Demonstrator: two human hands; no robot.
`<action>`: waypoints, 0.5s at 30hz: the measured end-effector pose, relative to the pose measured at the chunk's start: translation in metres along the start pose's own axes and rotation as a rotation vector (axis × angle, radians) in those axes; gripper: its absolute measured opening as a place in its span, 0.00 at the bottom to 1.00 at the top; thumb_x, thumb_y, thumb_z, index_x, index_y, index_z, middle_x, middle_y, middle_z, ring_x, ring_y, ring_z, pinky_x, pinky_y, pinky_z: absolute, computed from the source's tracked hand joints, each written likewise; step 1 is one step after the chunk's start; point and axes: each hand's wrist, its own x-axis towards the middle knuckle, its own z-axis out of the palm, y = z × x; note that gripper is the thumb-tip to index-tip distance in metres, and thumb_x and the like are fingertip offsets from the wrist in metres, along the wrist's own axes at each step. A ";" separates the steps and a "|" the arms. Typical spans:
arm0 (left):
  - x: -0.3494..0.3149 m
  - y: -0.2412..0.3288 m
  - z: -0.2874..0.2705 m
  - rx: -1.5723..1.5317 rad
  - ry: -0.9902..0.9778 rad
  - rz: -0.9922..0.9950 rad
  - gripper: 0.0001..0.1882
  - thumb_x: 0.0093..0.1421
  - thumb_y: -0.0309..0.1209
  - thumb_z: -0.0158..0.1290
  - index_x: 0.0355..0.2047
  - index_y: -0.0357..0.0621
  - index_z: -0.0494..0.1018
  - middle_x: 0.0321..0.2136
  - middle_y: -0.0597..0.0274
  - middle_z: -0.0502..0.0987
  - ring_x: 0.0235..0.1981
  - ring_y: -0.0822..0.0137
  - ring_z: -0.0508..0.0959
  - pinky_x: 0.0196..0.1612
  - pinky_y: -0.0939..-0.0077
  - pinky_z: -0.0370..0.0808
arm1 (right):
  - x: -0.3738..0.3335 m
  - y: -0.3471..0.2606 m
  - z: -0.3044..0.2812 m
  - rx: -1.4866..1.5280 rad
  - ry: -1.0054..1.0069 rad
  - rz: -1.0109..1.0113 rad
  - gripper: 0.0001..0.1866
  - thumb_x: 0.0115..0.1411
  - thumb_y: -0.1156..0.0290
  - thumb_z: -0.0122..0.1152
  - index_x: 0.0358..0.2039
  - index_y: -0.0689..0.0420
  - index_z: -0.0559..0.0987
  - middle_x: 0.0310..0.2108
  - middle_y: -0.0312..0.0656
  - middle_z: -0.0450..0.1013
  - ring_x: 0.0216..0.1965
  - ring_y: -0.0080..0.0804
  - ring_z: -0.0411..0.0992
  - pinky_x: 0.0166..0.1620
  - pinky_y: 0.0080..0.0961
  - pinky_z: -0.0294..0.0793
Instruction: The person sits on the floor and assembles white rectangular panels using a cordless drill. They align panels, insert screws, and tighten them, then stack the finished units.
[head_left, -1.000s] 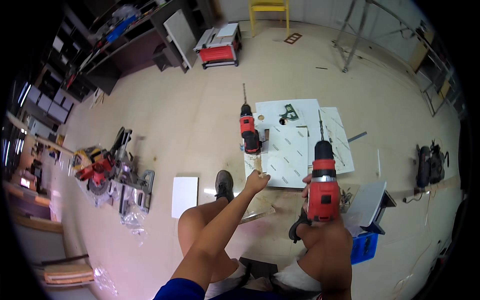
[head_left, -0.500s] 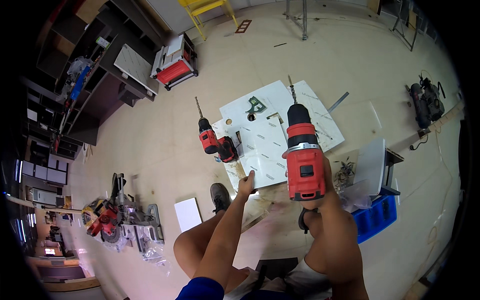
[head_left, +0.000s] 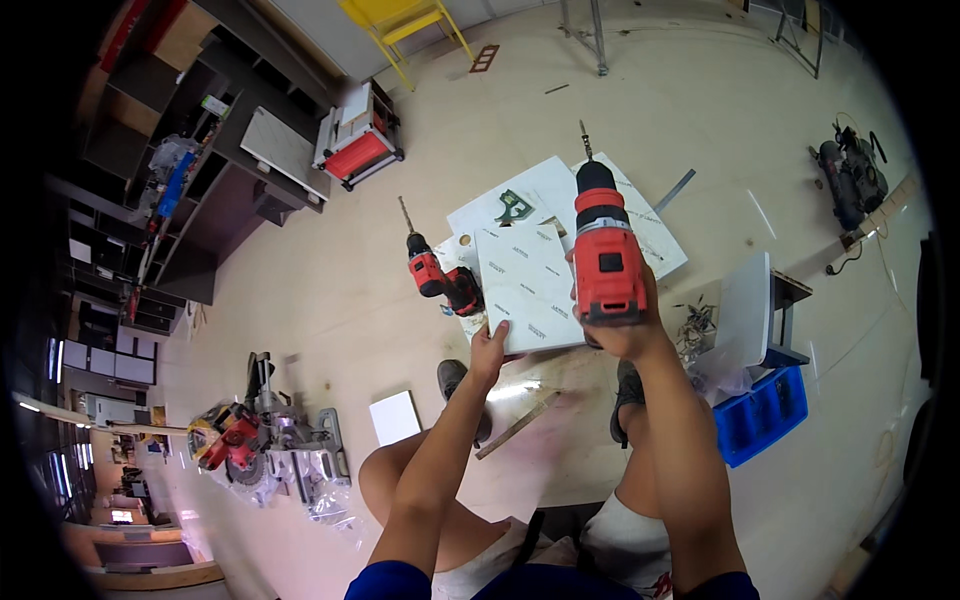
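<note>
My right hand [head_left: 637, 338] is wrapped round a red and black cordless drill [head_left: 608, 265], its bit pointing away from me over the boards. With my left hand [head_left: 488, 350] I grip the near left corner of a white panel with printed marks [head_left: 527, 290], thumb on top. That panel lies over other white boards [head_left: 642, 222], partly covering them. Just left of the panel rests a second red and black drill [head_left: 427, 272] with a long bit. On the boards beyond the panel sits a green square-shaped tool [head_left: 514, 207].
A miter saw [head_left: 240, 440] stands at left, near a small white board [head_left: 395, 418]. Blue tray [head_left: 765, 415], loose screws [head_left: 697, 322] and a white-topped stand [head_left: 740, 310] are at right. A wood strip [head_left: 518, 425] lies between my feet; a compressor [head_left: 850, 185] stands far right.
My right hand has moved the drill away from me, further over the boards. The panel in my left hand has shifted forward and now covers a dark round hole seen before.
</note>
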 end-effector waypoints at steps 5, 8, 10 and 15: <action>-0.109 0.029 -0.009 0.024 0.045 0.005 0.21 0.67 0.37 0.49 0.54 0.34 0.65 0.44 0.52 0.76 0.41 0.57 0.80 0.39 0.59 0.84 | -0.009 -0.003 -0.016 0.220 0.112 -0.036 0.21 0.44 0.76 0.64 0.42 0.60 0.73 0.38 0.45 0.74 0.36 0.35 0.74 0.43 0.31 0.73; -0.178 0.019 -0.023 0.018 0.089 0.004 0.21 0.68 0.36 0.48 0.54 0.33 0.64 0.45 0.51 0.75 0.42 0.58 0.80 0.39 0.59 0.84 | -0.023 0.000 -0.027 0.249 0.131 -0.063 0.18 0.44 0.78 0.62 0.39 0.61 0.74 0.41 0.48 0.72 0.36 0.28 0.73 0.42 0.29 0.72; -0.224 0.009 -0.038 0.060 0.105 -0.026 0.22 0.68 0.36 0.48 0.54 0.31 0.63 0.46 0.51 0.75 0.42 0.57 0.80 0.37 0.59 0.84 | -0.030 -0.003 -0.029 0.334 0.117 -0.018 0.20 0.45 0.79 0.62 0.41 0.61 0.73 0.43 0.48 0.71 0.36 0.28 0.73 0.41 0.28 0.72; -0.309 -0.034 -0.058 -0.076 0.207 -0.120 0.21 0.68 0.36 0.48 0.55 0.34 0.64 0.45 0.52 0.75 0.41 0.55 0.80 0.36 0.59 0.84 | -0.051 -0.016 -0.038 0.441 0.063 0.078 0.24 0.47 0.78 0.64 0.47 0.60 0.72 0.41 0.44 0.73 0.33 0.23 0.73 0.38 0.25 0.74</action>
